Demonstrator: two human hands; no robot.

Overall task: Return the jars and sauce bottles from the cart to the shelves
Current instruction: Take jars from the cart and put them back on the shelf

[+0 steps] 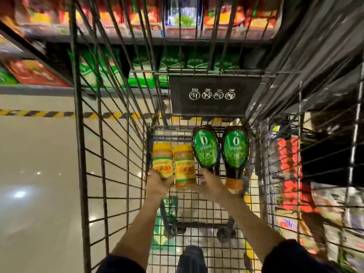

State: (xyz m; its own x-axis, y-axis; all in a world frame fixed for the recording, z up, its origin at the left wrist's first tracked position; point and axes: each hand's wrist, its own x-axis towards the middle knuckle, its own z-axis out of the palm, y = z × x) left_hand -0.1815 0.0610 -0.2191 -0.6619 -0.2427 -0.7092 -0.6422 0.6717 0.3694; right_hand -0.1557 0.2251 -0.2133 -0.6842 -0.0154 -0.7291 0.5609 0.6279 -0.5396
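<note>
Two yellow-lidded jars with yellow and green labels lie side by side on the floor of the wire cart (110,154). My left hand (158,183) is wrapped around the near end of the left jar (163,160); the right jar (184,166) lies loose against it. Two dark sauce bottles with green labels lie to the right, caps toward me. My right hand (211,184) grips the neck of the left bottle (205,149), hiding its cap. The right bottle (235,152) with its orange cap lies untouched beside my hand.
A black child-seat panel (214,95) with icons closes the cart's far end. Shelves of green and red packets (110,71) stand ahead beyond the cart, more goods (291,174) to the right. Yellow-black tape (39,113) crosses the shiny floor on the left.
</note>
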